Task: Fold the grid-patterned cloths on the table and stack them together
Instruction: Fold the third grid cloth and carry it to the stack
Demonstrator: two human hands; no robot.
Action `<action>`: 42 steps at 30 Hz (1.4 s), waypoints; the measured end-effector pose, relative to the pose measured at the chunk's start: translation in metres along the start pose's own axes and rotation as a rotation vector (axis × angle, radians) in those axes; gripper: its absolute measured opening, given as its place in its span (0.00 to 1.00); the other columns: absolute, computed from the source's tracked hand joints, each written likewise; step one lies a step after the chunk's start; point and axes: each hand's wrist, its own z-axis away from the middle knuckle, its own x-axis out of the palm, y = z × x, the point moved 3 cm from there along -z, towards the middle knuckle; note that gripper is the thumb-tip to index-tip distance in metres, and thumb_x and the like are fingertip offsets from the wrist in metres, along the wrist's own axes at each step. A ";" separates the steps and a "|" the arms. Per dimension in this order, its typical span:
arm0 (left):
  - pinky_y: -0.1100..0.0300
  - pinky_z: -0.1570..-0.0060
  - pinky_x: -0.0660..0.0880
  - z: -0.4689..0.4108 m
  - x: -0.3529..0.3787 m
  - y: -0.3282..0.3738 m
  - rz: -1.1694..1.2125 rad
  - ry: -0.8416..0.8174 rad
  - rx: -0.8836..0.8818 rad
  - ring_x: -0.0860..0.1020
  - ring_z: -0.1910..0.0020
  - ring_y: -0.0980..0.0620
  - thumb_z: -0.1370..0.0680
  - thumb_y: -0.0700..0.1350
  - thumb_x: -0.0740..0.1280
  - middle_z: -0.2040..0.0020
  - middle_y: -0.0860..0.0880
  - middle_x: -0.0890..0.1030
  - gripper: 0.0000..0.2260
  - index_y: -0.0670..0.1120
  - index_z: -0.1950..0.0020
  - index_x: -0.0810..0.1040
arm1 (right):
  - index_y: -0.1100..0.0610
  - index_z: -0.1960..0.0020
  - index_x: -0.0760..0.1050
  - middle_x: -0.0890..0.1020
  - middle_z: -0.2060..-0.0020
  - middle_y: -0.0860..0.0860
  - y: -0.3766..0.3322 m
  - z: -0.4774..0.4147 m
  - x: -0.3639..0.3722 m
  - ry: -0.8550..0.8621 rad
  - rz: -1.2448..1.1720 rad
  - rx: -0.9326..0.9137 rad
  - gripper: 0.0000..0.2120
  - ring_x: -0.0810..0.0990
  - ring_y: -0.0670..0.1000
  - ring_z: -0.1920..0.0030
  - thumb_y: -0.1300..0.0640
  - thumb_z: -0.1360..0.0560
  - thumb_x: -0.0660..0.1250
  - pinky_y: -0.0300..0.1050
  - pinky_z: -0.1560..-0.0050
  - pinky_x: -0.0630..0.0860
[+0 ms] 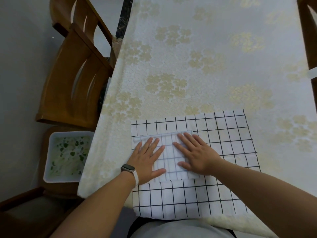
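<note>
Pressed under the flat, outspread left hand [147, 158] and right hand [195, 156], the folded white grid-lined cloth [169, 158] is judged light and limp, best pinched at its 12 o'clock edge

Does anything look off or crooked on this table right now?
Only small things: the folded cloth, pressed flat under the left hand and right hand, sits on an unfolded cloth whose near left corner pokes past the edge of the table.
</note>
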 end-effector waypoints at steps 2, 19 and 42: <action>0.45 0.28 0.35 -0.001 0.003 -0.002 -0.006 0.016 -0.010 0.32 0.25 0.50 0.25 0.73 0.46 0.22 0.51 0.35 0.37 0.55 0.22 0.40 | 0.51 0.20 0.49 0.48 0.22 0.56 0.001 0.000 0.003 0.015 -0.008 0.019 0.36 0.47 0.59 0.22 0.31 0.21 0.44 0.56 0.26 0.46; 0.50 0.39 0.68 -0.031 -0.055 0.002 0.124 0.216 -0.076 0.72 0.36 0.45 0.25 0.55 0.59 0.34 0.48 0.73 0.22 0.49 0.33 0.72 | 0.55 0.28 0.67 0.64 0.25 0.59 -0.027 0.015 -0.018 0.024 -0.064 0.143 0.29 0.62 0.59 0.25 0.42 0.25 0.60 0.54 0.27 0.55; 0.58 0.49 0.73 -0.136 -0.100 0.096 0.406 -0.308 0.104 0.76 0.48 0.49 0.24 0.48 0.64 0.46 0.51 0.78 0.11 0.51 0.42 0.78 | 0.57 0.29 0.65 0.62 0.29 0.54 -0.047 0.070 -0.003 0.293 -0.764 0.737 0.28 0.65 0.52 0.31 0.62 0.27 0.68 0.41 0.33 0.66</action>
